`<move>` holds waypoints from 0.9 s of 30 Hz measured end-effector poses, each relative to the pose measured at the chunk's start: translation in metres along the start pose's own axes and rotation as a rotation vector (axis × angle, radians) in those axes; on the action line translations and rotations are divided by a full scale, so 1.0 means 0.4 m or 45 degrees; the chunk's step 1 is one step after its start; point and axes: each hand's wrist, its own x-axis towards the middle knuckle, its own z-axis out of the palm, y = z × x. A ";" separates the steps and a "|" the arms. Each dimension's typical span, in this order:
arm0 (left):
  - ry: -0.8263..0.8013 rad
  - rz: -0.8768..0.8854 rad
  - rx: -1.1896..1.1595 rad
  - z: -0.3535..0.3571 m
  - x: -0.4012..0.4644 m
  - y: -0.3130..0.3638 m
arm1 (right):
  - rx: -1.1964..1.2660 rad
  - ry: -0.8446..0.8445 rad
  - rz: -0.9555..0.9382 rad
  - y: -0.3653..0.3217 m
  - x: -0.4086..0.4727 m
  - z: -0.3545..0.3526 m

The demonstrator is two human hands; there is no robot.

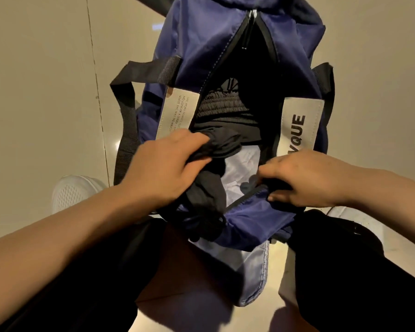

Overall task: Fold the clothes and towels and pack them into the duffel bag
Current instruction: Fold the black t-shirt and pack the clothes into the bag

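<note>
Gripping a bunched black garment (216, 149) in my left hand (163, 164), I fed it into the duffel bag (197, 44) while my right hand (307, 178) pinched the bag's near rim, keeping its mouth open.

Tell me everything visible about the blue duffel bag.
The blue duffel bag looks like thin nylon, with black webbing straps and two white printed labels. Its top zipper is open, showing a pale lining and dark clothes inside. It lies on the pale floor. The left hand grips a black garment at the opening; the right hand holds the opening's near edge.
</note>
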 end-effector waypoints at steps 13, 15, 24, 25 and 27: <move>-0.403 -0.278 -0.649 0.197 0.025 0.087 | 0.537 0.270 0.303 0.045 -0.156 0.058; -0.507 -0.163 -0.520 0.213 0.018 0.091 | 0.516 0.259 0.266 0.046 -0.164 0.064; -0.881 0.060 0.090 0.249 0.067 0.142 | 0.141 0.058 -0.121 -0.004 -0.185 0.051; -0.824 0.069 0.132 0.256 0.067 0.148 | 0.131 -0.008 -0.114 -0.008 -0.185 0.047; -0.723 0.119 0.174 0.268 0.062 0.143 | 0.058 -0.089 -0.100 -0.009 -0.187 0.046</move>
